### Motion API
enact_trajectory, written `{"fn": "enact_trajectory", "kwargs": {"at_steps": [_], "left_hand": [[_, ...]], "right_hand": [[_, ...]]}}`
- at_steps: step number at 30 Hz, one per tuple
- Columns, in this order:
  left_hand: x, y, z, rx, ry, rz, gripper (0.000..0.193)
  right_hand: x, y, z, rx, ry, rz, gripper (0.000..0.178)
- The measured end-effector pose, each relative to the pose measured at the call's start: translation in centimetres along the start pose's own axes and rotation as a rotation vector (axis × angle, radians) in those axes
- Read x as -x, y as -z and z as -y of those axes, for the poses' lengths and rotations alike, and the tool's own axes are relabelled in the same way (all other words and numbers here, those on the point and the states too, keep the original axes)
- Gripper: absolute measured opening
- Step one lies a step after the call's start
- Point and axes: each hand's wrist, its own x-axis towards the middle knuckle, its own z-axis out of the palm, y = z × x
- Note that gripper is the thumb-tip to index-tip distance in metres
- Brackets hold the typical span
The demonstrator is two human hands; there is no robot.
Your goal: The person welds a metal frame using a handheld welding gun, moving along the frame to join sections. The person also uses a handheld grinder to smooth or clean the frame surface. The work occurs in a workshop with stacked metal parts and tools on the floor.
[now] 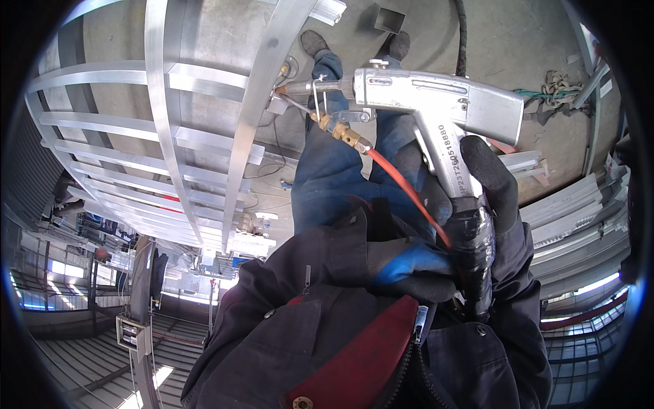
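A silver handheld welding gun (pixel 436 102) lies across my view, its nozzle (pixel 300 88) pointing left at an aluminium frame (pixel 255 112). The tip is at or very close to a joint on the frame's bar. Below the nozzle runs a brass wire-feed fitting (pixel 347 134) with an orange hose (pixel 402 183) trailing back. My right hand (pixel 492 178), in a dark glove, wraps the gun's grip. Lower down, my left hand (pixel 412 269), in a grey and blue glove, curls against the black-taped cable (pixel 473 249) below the grip; its fingertips are partly hidden.
The frame's long rails and several crossbars fill the left side. Stacked metal profiles (pixel 572 208) lie at right. Bundled cloth or straps (pixel 560 92) and an open square metal piece (pixel 390 20) rest on the concrete floor (pixel 436 41). A dark cable (pixel 461 34) runs beyond the gun.
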Motion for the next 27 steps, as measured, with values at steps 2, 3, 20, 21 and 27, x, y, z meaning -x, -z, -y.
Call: {"fn": "enact_trajectory", "kwargs": {"at_steps": [2, 3, 20, 21, 27], "left_hand": [[0.0, 0.2, -0.2, 0.008, 0.006, 0.006, 0.033], [0.0, 0.3, -0.4, 0.02, 0.006, 0.007, 0.032], [-0.4, 0.4, -1.1, -0.012, 0.025, 0.01, 0.032], [-0.5, 0.4, -1.4, -0.038, 0.013, -0.006, 0.032], [-0.3, 0.5, -1.7, -0.003, 0.067, 0.027, 0.032]], "right_hand": [[-0.2, 0.0, 0.1, 0.031, 0.014, 0.022, 0.059], [-0.3, 0.0, 0.1, 0.045, 0.015, 0.026, 0.059], [-0.7, 0.4, -0.1, -0.059, 0.061, 0.14, 0.047], [-0.7, 0.4, -0.2, -0.087, 0.057, 0.126, 0.047], [-0.3, 0.1, -0.4, -0.164, 0.023, 0.075, 0.046]]}}
